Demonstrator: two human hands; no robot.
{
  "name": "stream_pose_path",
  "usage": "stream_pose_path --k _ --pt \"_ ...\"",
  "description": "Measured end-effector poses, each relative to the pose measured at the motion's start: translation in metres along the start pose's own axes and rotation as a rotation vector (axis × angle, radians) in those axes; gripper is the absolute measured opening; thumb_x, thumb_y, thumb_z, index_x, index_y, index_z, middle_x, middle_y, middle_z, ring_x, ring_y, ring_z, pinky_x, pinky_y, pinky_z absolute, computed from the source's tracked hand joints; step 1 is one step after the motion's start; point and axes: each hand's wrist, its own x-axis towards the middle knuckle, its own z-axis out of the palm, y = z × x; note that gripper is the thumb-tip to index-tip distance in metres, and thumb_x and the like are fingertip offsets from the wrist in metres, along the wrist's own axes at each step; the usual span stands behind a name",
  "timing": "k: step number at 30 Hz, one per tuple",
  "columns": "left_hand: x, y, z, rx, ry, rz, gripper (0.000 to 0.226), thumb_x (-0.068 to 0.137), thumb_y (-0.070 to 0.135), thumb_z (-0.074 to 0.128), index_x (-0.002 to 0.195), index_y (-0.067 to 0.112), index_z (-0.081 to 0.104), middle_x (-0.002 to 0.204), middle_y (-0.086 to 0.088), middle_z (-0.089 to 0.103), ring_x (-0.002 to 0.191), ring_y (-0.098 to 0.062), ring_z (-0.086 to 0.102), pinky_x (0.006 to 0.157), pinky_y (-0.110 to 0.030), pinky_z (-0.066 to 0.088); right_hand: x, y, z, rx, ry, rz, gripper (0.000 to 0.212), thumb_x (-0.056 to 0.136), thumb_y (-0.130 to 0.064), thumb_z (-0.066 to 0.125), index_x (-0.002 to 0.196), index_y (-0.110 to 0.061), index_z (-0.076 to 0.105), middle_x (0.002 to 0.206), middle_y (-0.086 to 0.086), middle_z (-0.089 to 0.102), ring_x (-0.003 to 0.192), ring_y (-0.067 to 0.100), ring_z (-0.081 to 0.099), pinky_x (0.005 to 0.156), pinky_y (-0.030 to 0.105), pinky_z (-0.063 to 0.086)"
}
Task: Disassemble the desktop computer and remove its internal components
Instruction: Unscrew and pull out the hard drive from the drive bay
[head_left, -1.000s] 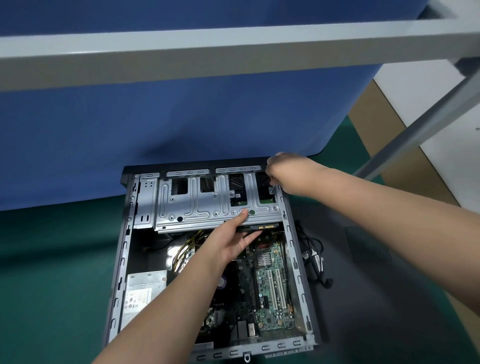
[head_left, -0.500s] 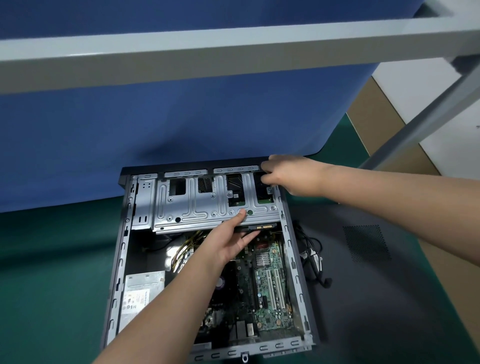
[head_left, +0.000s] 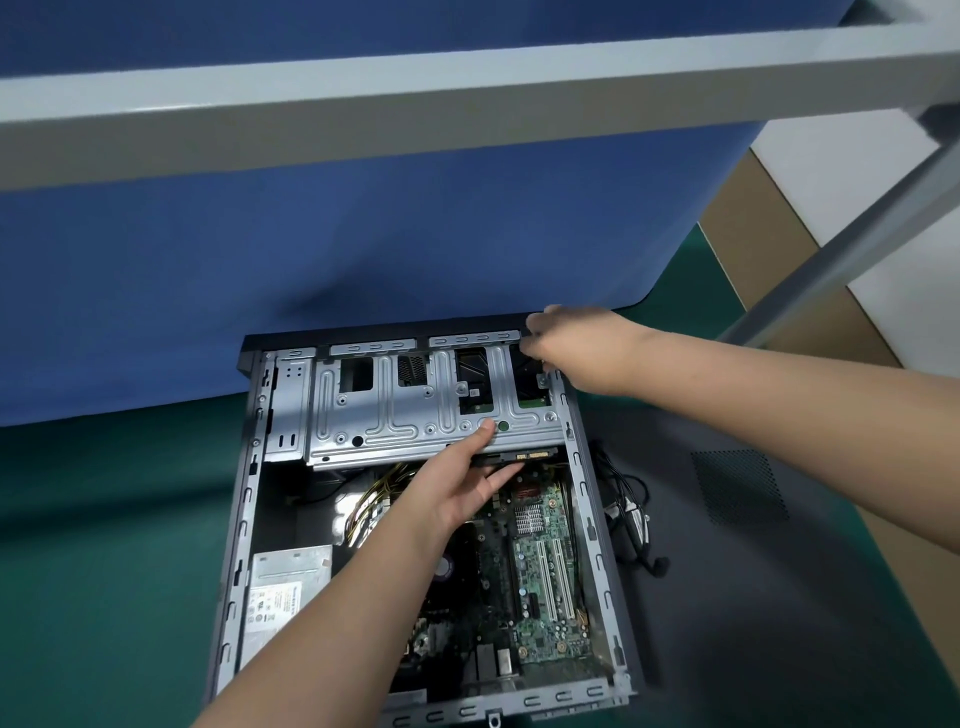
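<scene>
Computer case (head_left: 244, 525), side open, is lying flat on a green desk (head_left: 104, 519) against a blue cloth (head_left: 363, 234).

Left grip (head_left: 462, 488): thumb is lying on top of the metal drive cage (head_left: 395, 410) at its near edge, fingers are reaching under that edge, so the hand is pinching the cage between thumb and fingers. A drive (head_left: 524, 456) with a gold connector strip is showing just beneath the cage, beside the fingertips.

Right grip (head_left: 576, 343): hand is sitting at the far right corner of the cage, fingers curled down over the corner where cage and case rim meet; whether they are truly clasping the cage or only pressing on it cannot be told, as the fingertips are blurred.

Drive cage: silver stamped sheet, spanning the far end of the case, its near edge appearing slightly raised over the board.

Inside the case, nearer the person: green motherboard (head_left: 545, 566) with white slots on the right, yellow wires (head_left: 369, 499) in the middle, a silver power supply (head_left: 285, 587) with a label at the left.

Outside the case: black cables (head_left: 628, 519) are lying just beside its right wall, on a dark side panel (head_left: 779, 597) with a mesh vent. A grey frame bar (head_left: 415, 98) is crossing the top of the view.
</scene>
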Motion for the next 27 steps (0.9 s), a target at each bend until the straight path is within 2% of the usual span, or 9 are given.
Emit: stream_pose_path --k 3,7,13,15,18,20,22,24,27 --pt "0.0 0.0001 0.0003 -0.006 0.004 0.0 0.032 0.084 0.012 0.068 0.109 -0.005 0.058 0.113 -0.019 0.054 0.101 -0.032 0.054 0.07 -0.043 0.059 -0.0041 0.0011 0.0022 0.062 0.05 0.006 0.011 0.085 -0.005 0.051 0.093 -0.013 0.052 0.094 0.004 0.045 0.092 0.025 0.049 0.061 0.033 0.042" --pt "0.0019 -0.0002 -0.0007 -0.006 0.005 -0.005 0.036 0.08 0.013 0.07 0.111 -0.004 0.059 0.119 -0.02 0.053 0.114 -0.033 0.05 0.068 -0.041 0.059 -0.0023 0.0002 0.001 -0.026 0.021 0.18 0.034 0.099 -0.04 0.04 0.095 -0.01 0.057 0.093 0.007 0.057 0.092 0.028 0.059 0.066 0.03 0.041" --pt "0.0028 -0.0003 -0.0019 -0.023 0.014 -0.013 0.044 0.075 0.013 0.074 0.113 -0.004 0.059 0.125 -0.022 0.049 0.126 -0.037 0.042 0.068 -0.041 0.059 -0.004 -0.0013 -0.0002 -0.131 0.016 0.005 0.016 0.087 -0.003 0.051 0.101 -0.008 0.058 0.097 0.006 0.055 0.089 0.025 0.055 0.065 0.031 0.044" --pt "0.0022 -0.0001 -0.0011 -0.026 0.016 -0.01 0.042 0.077 0.012 0.073 0.113 -0.004 0.058 0.121 -0.022 0.049 0.124 -0.036 0.043 0.069 -0.042 0.059 -0.0067 -0.0011 -0.0004 -0.148 0.049 0.004 0.017 0.087 -0.008 0.051 0.102 -0.01 0.057 0.096 0.006 0.055 0.086 0.026 0.056 0.061 0.03 0.038" --pt "0.0005 0.0002 0.0 -0.021 0.011 -0.008 0.042 0.078 0.013 0.072 0.113 -0.004 0.058 0.113 -0.021 0.051 0.107 -0.034 0.051 0.073 -0.044 0.059 -0.0053 -0.002 -0.0015 -0.059 -0.006 0.18 0.033 0.097 -0.039 0.044 0.1 -0.01 0.059 0.086 0.005 0.055 0.078 0.027 0.058 0.06 0.027 0.038" --pt "-0.0001 0.0002 0.0004 -0.022 0.011 -0.008 0.039 0.08 0.012 0.071 0.113 -0.004 0.058 0.112 -0.02 0.052 0.105 -0.034 0.051 0.073 -0.044 0.059 -0.0025 -0.001 -0.0018 -0.04 -0.073 0.189 0.031 0.099 -0.033 0.044 0.098 -0.009 0.063 0.082 0.005 0.054 0.079 0.026 0.058 0.063 0.027 0.043" --pt "-0.0002 0.0004 0.0006 -0.027 0.011 -0.008 0.038 0.08 0.012 0.071 0.112 -0.004 0.058 0.114 -0.021 0.051 0.108 -0.035 0.05 0.072 -0.044 0.059 -0.0009 -0.0014 -0.0011 -0.07 -0.023 0.09 0.014 0.094 -0.015 0.051 0.101 -0.009 0.061 0.093 0.005 0.058 0.086 0.027 0.06 0.064 0.029 0.044" --pt "0.0001 0.0002 0.0009 -0.034 0.01 -0.006 0.037 0.081 0.012 0.07 0.112 -0.004 0.058 0.117 -0.022 0.052 0.106 -0.034 0.052 0.072 -0.043 0.059 -0.0037 -0.0005 0.0 -0.079 0.03 0.018 0.016 0.087 -0.005 0.052 0.102 -0.01 0.057 0.096 0.005 0.055 0.089 0.026 0.057 0.06 0.03 0.039" --pt "0.0009 -0.0002 0.0005 -0.039 0.003 -0.006 0.035 0.082 0.012 0.069 0.11 -0.005 0.058 0.119 -0.022 0.055 0.108 -0.034 0.056 0.072 -0.044 0.059 -0.0071 0.0003 0.0032 -0.031 0.06 0.081 0.02 0.093 -0.025 0.051 0.106 -0.011 0.055 0.099 0.006 0.053 0.088 0.026 0.058 0.057 0.029 0.037"
